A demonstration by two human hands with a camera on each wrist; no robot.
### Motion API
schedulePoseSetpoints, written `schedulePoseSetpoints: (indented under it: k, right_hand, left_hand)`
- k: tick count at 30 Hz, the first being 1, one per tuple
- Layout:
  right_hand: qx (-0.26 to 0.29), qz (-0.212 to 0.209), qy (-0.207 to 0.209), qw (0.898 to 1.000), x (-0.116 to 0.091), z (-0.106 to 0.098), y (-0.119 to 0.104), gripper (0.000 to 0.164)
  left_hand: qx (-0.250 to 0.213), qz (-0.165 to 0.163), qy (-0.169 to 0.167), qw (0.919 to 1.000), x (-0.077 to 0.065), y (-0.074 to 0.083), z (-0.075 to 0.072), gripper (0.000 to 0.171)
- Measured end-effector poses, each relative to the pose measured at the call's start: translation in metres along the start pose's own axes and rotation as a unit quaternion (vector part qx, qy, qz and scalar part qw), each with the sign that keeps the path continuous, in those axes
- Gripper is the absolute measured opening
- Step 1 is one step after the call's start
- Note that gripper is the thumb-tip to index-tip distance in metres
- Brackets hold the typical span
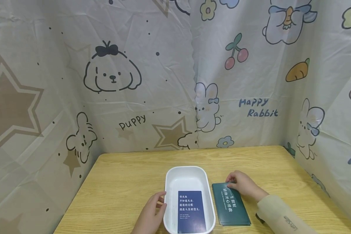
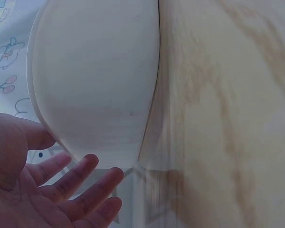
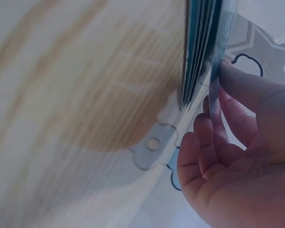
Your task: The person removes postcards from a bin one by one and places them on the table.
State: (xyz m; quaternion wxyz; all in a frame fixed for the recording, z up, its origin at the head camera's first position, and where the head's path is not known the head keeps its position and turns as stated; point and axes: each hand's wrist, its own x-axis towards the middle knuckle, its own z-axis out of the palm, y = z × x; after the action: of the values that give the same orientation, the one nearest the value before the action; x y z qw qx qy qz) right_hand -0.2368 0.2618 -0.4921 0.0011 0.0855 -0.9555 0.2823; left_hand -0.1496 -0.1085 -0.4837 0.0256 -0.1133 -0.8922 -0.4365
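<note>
A white rounded tray (image 1: 185, 182) stands on the table, and a dark blue card (image 1: 190, 224) with white writing lies in it. My left hand (image 1: 152, 209) is at the tray's left side, its fingers relaxed; in the left wrist view the thumb is at the rim and the fingers are spread. To the right of the tray is a stack of dark green cards (image 3: 197, 52) with white writing. My right hand (image 1: 245, 187) pinches the far edge of the top green card (image 1: 232, 211) between thumb and fingers. In the right wrist view that card's edge stands slightly apart from the stack.
The yellow wood-grain table (image 1: 128, 175) runs back to a printed curtain (image 1: 163, 81) with cartoon animals and stars. The curtain also hangs along the left and right sides. A dark band (image 1: 259, 218) shows at the right wrist under the light sleeve (image 1: 280, 211).
</note>
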Motion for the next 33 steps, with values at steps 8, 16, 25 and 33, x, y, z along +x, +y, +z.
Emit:
schedulePoseSetpoints:
  k: [8, 16, 25, 33]
  right_hand:
    - [-0.005, 0.003, 0.002, 1.000, 0.0009, 0.0003, -0.0007, 0.008]
    - [-0.011, 0.014, 0.001, 1.000, 0.0003, 0.0004, -0.0020, 0.009]
    - [-0.017, 0.021, -0.004, 1.000, -0.0007, -0.0008, -0.0046, 0.009]
    - [-0.018, 0.019, -0.004, 1.000, -0.0003, -0.0008, -0.0043, 0.011]
  left_hand:
    - [-0.002, 0.001, 0.000, 1.0000, -0.0006, 0.0001, -0.0004, 0.038]
    - [-0.006, -0.013, -0.010, 0.9998, -0.0011, -0.0006, -0.0004, 0.038]
    - [-0.003, -0.004, -0.007, 1.0000, -0.0005, -0.0008, -0.0010, 0.037]
    - [0.000, -0.009, -0.008, 0.9999, -0.0008, -0.0007, -0.0008, 0.038]
